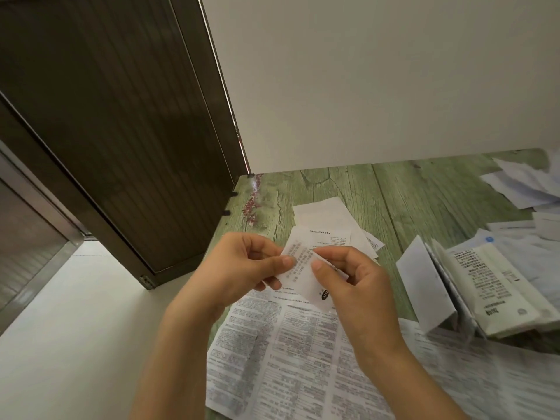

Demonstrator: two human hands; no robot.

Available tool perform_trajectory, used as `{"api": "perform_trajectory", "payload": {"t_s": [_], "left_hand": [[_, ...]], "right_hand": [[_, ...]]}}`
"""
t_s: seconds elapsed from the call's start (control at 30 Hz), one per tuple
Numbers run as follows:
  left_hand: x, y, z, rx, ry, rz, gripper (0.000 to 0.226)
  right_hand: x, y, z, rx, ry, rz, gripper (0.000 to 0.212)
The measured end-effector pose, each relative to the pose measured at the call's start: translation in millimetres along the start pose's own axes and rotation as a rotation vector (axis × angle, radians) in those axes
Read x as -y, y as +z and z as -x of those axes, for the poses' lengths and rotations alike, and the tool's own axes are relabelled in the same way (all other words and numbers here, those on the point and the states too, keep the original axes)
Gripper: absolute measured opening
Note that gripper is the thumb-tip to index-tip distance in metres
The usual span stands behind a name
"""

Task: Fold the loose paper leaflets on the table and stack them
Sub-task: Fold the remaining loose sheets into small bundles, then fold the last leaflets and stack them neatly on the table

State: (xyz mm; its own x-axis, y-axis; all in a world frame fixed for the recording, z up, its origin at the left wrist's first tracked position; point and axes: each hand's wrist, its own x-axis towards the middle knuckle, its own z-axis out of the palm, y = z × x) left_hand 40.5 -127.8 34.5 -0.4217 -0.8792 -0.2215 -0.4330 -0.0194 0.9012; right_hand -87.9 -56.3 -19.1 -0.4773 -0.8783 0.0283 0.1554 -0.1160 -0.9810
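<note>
Fingers of left hand (242,265) and right hand (348,277) pinching small leaflet (298,268) above table (409,201)

The one head camera looks forward and down, close above the green table (409,189), toward the wall (363,86).

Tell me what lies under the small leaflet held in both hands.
Below the held leaflet lie a large unfolded printed sheet and, farther back, flat white leaflets on the green table. The leaflet, left hand and right hand cover where those papers meet.
</note>
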Motion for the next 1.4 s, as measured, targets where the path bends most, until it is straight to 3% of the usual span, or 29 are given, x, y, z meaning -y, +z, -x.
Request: {"api": "perform_trajectory", "payload": {"t_s": [0.3,0.53,1.03,1.1,1.23,1.4], "left_hand": [[-2.1,7.7,0.2,0.066,0.043,-0.064,0.008],[-0.5,17.1,-4.5,-0.062,0.126,-0.03,0.011],[0.7,-8.7,5.0,-0.229,0.16,0.023,0.011],[0.9,-13.3,6.8,-0.329,0.166,0.089,0.011],[19.7,-41.1,3.8,-0.796,0.097,0.413,0.016],[50.5,-20.4,-28.2,-0.864,-0.01,0.521,0.014]], "right_hand": [[-1.4,-2.7,-3.2,-0.006,-0.019,0.078,0.013],[-2.3,-1.0,-1.6,0.022,-0.069,0.125,0.013],[-0.3,9.5,7.1,-0.015,0.01,0.043,0.022],[-1.2,7.8,6.3,-0.056,-0.001,0.05,0.024],[-4.7,2.2,4.6,-0.145,-0.016,0.057,0.026],[-10.0,10.4,8.1,-0.096,-0.025,0.078,0.028]]}}
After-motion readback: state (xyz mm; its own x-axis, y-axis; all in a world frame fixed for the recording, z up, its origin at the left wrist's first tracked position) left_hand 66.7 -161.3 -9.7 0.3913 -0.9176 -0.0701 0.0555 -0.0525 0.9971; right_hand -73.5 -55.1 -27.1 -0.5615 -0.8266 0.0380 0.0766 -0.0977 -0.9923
